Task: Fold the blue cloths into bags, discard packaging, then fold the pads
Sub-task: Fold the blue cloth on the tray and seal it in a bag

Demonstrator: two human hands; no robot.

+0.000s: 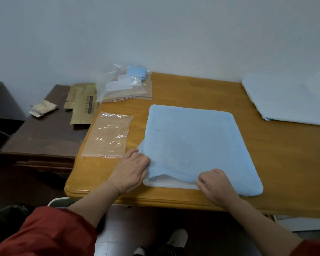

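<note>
A light blue cloth (194,143) lies spread flat on the wooden table (277,163), over a white layer that shows at its near edge. My left hand (131,170) pinches the cloth's near left corner, which is lifted and bunched. At the near edge, my right hand (215,185) grips the cloth with curled fingers. An empty clear zip bag (107,134) lies flat to the left of the cloth. Further back a stack of clear bags (124,84) holds a folded blue cloth.
A pale blue pad (288,98) lies at the table's far right. Left of the table stands a lower dark cabinet (39,133) with torn brown cardboard (81,104) and crumpled paper (42,108) on it. A wall runs behind.
</note>
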